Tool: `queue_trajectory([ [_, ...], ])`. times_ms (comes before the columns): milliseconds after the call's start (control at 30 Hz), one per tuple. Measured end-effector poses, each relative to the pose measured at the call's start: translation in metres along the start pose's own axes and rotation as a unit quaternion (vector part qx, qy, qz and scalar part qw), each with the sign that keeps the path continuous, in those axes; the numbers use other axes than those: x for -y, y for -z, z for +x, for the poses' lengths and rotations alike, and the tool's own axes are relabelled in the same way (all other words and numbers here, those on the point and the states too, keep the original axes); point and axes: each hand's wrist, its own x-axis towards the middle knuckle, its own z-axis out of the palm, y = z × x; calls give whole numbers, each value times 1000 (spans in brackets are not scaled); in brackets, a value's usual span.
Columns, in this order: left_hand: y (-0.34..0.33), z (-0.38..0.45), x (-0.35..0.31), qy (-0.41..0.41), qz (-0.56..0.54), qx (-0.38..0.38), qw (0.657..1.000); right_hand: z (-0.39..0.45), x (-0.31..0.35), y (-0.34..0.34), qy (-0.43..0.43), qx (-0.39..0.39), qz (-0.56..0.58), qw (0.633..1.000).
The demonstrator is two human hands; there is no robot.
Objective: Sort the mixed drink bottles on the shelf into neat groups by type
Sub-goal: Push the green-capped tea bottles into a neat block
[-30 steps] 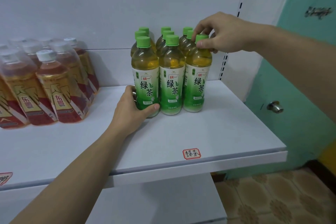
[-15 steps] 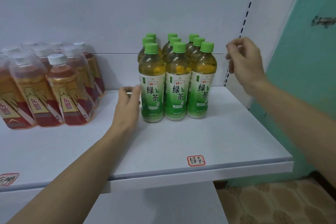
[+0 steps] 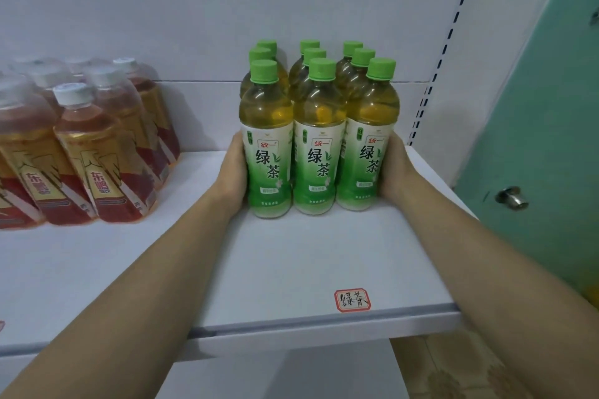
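Teal door (image 3: 544, 126) stood at 3 o'clock, metal knob (image 3: 512, 197) on it. Slotted upright (image 3: 444, 52) ran up the white back panel (image 3: 194, 10). Patterned floor tiles (image 3: 453, 372) at 5 o'clock.

The green tea bottles (image 3: 319, 139) at centre are clear glossy plastic with smooth printed wrap labels and matt green plastic caps. The shelf (image 3: 291, 269) looks like smooth, matt painted metal. At right, the door knob (image 3: 511, 197) is shiny metal; the red-labelled bottles (image 3: 97, 155) at left are glossy plastic.

Soft even light, seemingly blurred, bowed edges
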Motion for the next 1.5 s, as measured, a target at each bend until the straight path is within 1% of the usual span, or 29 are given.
queue_trajectory([
  [133, -2, 2, 1, -13, -10, 18, 1000, 4, 0, 3, -5, 4, 2, 1000],
  [267, -2, 5, 2, -26, -15, 35, 999, 3, 2, 2, -8, 33, -2, 999],
  [400, -1, 5, 1, -33, -18, 30, 999, 1, 3, 0, -8, 22, -7, 1000],
  [600, -2, 2, 0, -36, -23, 38, 998, 2, 4, -1, -8, 31, -11, 999],
  [767, -2, 0, 0, -34, -21, 35, 999, 2, -1, -5, 7, 29, -10, 1000],
  [933, -1, -1, -2, -33, -25, 47, 998, 1, -2, -9, 22, 28, 3, 999],
  [1333, -6, -3, -2, -30, -26, 8, 999, -1, -1, -13, 29, 21, -2, 999],
  [1500, -10, -6, -4, -44, -23, 19, 999, -2, 0, -11, 24, 29, -16, 999],
])
